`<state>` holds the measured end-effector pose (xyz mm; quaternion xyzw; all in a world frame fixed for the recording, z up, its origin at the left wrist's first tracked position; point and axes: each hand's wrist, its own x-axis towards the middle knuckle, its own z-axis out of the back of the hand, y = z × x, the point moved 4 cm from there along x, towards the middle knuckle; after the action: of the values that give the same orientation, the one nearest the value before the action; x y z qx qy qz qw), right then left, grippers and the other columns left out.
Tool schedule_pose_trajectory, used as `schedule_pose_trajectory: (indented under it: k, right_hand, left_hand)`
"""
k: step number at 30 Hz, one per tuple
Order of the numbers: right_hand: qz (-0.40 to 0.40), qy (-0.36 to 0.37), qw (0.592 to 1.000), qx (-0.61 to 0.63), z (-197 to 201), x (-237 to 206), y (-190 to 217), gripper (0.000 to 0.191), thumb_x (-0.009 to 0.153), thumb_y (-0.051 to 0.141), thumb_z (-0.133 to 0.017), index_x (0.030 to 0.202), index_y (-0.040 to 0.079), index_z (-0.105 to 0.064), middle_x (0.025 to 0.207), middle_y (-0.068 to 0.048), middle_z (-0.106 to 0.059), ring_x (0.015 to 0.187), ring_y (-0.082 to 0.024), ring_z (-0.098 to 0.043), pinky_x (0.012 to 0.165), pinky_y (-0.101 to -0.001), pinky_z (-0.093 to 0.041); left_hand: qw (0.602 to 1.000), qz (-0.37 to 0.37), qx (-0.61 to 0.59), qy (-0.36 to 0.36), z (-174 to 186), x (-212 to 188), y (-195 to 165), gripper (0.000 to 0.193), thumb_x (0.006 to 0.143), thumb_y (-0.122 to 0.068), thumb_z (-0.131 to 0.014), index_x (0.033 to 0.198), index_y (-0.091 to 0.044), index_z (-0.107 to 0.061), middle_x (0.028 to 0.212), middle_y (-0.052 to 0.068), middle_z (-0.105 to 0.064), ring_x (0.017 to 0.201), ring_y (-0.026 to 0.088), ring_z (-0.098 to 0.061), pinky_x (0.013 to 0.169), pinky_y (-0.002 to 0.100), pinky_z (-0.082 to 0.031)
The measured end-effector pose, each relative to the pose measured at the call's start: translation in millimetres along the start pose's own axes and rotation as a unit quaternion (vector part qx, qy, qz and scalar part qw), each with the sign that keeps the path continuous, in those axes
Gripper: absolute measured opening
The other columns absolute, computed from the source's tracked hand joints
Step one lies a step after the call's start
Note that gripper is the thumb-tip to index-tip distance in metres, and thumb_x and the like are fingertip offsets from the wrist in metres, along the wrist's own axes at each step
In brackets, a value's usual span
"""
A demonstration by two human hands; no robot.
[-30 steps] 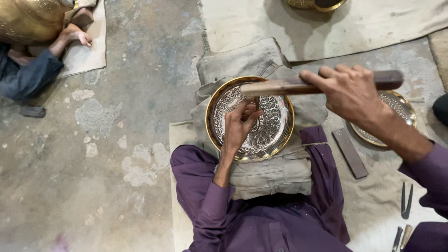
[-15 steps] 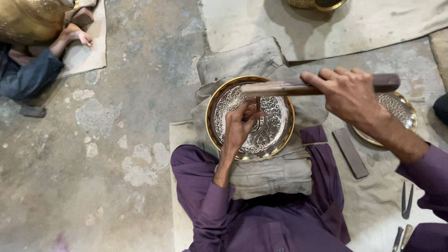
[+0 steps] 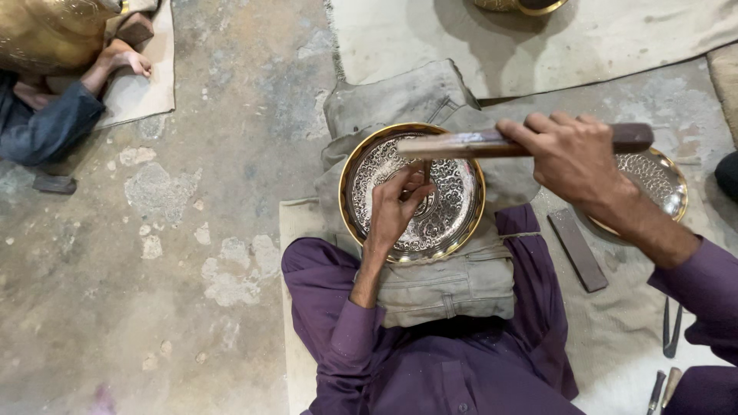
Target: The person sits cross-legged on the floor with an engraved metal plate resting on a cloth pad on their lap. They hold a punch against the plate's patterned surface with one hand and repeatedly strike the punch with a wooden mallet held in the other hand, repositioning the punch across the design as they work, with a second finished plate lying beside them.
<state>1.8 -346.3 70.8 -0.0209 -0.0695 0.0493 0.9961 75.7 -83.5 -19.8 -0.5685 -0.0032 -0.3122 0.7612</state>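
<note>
Both hands work over an engraved brass plate [image 3: 411, 192] that lies on a folded grey cloth pad [image 3: 442, 284] across the person's purple-clad lap. Left hand [image 3: 398, 206] rests on the plate's silvery patterned middle, fingers curled together and pinching a small dark chisel [image 3: 427, 170] that stands upright; only the tool's top shows, its tip hidden behind the fingers. Right hand [image 3: 573, 157] is closed in a fist around the handle of a wooden hammer [image 3: 492, 144], held level above the far half of the plate, its left end over the chisel. Whether the hammer touches the chisel top is hard to tell, and the striking head is not clearly made out.

Right of the lap, a second engraved dish [image 3: 661, 180] sits on the pale floor cloth [image 3: 615, 330], partly covered by the right wrist. A dark flat bar [image 3: 577, 250] lies just beside it, nearer. Thin metal tools [image 3: 671, 330] lie at the near right, more of them cut off by the bottom edge.

Far left, another person's bare foot [image 3: 123, 58] and blue-sleeved limb [image 3: 54, 127] rest beside a large brass vessel [image 3: 54, 31], cut off by the frame. A further brass rim [image 3: 523, 6] is clipped at the top edge
</note>
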Motion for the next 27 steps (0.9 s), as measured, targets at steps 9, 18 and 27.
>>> schedule_pose_trajectory:
  k: [9, 18, 27]
  right_hand:
    - [0.015, -0.062, 0.996, 0.064, 3.7, 0.3, -2.2, 0.039, 0.102, 0.013, -0.062, 0.142, 0.016, -0.060, 0.106, -0.007, -0.074, 0.083, -0.019, -0.071, 0.073, -0.0379, -0.062]
    - [-0.043, -0.049, 0.974, 0.218, 4.8, -4.1, -2.6, 0.049, 0.091, 0.001, -0.061, 0.140, 0.011, -0.061, 0.109, -0.014, -0.073, 0.083, -0.023, -0.071, 0.069, -0.0385, -0.062]
    - [-0.123, 0.006, 0.965, 0.231, 4.2, -10.0, 5.8, 0.040, 0.101, 0.007, -0.060, 0.141, 0.006, -0.055, 0.101, -0.013, -0.070, 0.077, -0.025, -0.070, 0.075, -0.0426, -0.065]
  left_hand:
    - [1.000, -0.010, -0.019, -0.002, 3.8, 0.9, -15.5, 0.045, 0.089, -0.007, -0.078, 0.132, -0.006, -0.065, 0.103, 0.014, -0.079, 0.092, 0.022, -0.080, 0.075, 0.032, -0.066]
    - [1.000, -0.023, 0.000, 0.012, 6.8, 0.4, -19.6, 0.042, 0.091, -0.009, -0.077, 0.131, -0.005, -0.065, 0.102, 0.014, -0.079, 0.091, 0.021, -0.079, 0.073, 0.032, -0.064]
    - [0.997, 0.051, 0.003, 0.051, 1.5, 0.7, -7.3, 0.041, 0.091, -0.014, -0.076, 0.131, -0.010, -0.066, 0.099, 0.012, -0.081, 0.080, 0.020, -0.080, 0.063, 0.032, -0.063]
